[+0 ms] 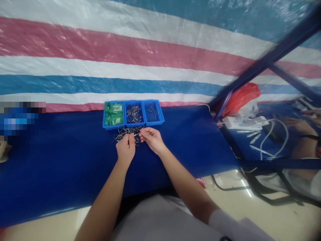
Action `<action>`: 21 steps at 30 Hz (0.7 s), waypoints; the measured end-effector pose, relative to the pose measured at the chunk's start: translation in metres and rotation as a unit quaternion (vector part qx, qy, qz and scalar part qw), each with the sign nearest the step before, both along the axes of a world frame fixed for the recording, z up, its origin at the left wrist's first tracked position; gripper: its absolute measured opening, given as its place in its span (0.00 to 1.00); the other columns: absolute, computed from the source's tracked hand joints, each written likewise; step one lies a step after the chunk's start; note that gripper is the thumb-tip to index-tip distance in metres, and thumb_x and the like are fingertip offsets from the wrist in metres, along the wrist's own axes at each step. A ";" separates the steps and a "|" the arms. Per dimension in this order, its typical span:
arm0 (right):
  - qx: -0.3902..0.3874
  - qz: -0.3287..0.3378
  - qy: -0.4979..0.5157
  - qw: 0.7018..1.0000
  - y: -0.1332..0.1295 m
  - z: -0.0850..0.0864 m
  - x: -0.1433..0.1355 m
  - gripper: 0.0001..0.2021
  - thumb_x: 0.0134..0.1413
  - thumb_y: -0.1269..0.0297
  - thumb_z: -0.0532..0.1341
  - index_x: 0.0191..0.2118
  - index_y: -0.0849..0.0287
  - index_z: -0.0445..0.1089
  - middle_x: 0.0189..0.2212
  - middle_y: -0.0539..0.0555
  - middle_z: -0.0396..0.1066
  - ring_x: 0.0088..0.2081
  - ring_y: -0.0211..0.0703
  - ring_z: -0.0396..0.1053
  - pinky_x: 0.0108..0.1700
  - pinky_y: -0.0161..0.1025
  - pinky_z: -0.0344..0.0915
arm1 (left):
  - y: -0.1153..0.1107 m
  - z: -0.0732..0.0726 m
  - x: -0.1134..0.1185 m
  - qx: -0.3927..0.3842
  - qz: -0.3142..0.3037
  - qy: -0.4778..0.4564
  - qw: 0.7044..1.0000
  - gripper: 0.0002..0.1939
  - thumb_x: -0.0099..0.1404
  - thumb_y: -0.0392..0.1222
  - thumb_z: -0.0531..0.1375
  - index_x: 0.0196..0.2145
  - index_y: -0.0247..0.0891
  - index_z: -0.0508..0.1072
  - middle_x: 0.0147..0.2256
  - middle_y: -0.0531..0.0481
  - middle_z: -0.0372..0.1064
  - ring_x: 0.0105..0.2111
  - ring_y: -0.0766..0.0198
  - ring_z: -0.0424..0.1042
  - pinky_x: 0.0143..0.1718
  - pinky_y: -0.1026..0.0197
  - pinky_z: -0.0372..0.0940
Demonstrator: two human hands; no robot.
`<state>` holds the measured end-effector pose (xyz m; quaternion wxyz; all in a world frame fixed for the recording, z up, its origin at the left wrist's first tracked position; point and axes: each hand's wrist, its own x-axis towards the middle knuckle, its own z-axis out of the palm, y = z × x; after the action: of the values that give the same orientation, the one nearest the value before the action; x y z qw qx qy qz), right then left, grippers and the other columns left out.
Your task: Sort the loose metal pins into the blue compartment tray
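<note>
My left hand (126, 146) is closed in a pinch, thumb against the fingers, at the near edge of a loose pile of thin black-and-silver metal pieces (122, 134). My right hand (151, 139) pinches from the other side. A thin silvery metal piece (136, 134) spans the short gap between my fingertips, held at both ends; its exact kind is too small to tell. Just behind the pile stand joined blue bins. Green packets (114, 113) fill the left bin, many similar metal pieces (134, 114) lie in the middle bin, and a few lie in the right bin (161, 117).
The blue table (75, 160) backs onto a striped plastic sheet (140, 72). At right, a blue metal frame (250, 72) stands before another table with a red bag (239, 100), a power strip (247, 124), a white cable and a person's arm (304, 144).
</note>
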<state>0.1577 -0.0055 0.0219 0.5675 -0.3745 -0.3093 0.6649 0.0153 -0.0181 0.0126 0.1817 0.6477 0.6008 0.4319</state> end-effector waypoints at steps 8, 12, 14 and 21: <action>0.002 -0.001 0.001 1.000 0.000 0.000 0.001 0.14 0.42 0.57 0.74 0.33 0.59 0.76 0.26 0.50 0.75 0.25 0.35 0.69 0.29 0.35 0.67 | 0.000 -0.003 0.000 -0.009 0.005 -0.015 1.000 0.17 0.70 0.49 0.52 0.29 0.40 0.73 0.21 0.52 0.71 0.23 0.66 0.71 0.30 0.64 0.61; 0.001 -0.001 0.010 1.000 0.000 0.001 0.000 0.14 0.42 0.57 0.74 0.33 0.60 0.76 0.26 0.51 0.76 0.25 0.35 0.69 0.30 0.35 0.67 | -0.001 -0.003 -0.001 -0.010 -0.006 -0.023 1.000 0.14 0.70 0.49 0.53 0.34 0.40 0.74 0.23 0.53 0.72 0.24 0.67 0.71 0.31 0.65 0.62; 0.002 -0.001 0.015 1.000 0.000 0.001 0.000 0.14 0.42 0.57 0.74 0.33 0.60 0.76 0.26 0.50 0.76 0.25 0.35 0.69 0.30 0.35 0.67 | -0.001 -0.003 0.000 -0.006 -0.011 -0.029 1.000 0.13 0.69 0.49 0.54 0.37 0.40 0.74 0.25 0.53 0.73 0.25 0.67 0.72 0.32 0.65 0.63; 0.009 -0.001 0.014 1.000 0.001 0.001 0.001 0.14 0.43 0.57 0.74 0.33 0.60 0.76 0.27 0.51 0.76 0.25 0.35 0.69 0.30 0.36 0.68 | 0.000 -0.001 0.001 -0.007 -0.016 -0.031 0.999 0.12 0.70 0.48 0.53 0.39 0.40 0.73 0.26 0.54 0.73 0.26 0.68 0.72 0.33 0.66 0.64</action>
<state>0.1583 -0.0046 0.0224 0.5758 -0.3603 -0.3068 0.6667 0.0167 -0.0181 0.0118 0.2117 0.6421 0.5872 0.4451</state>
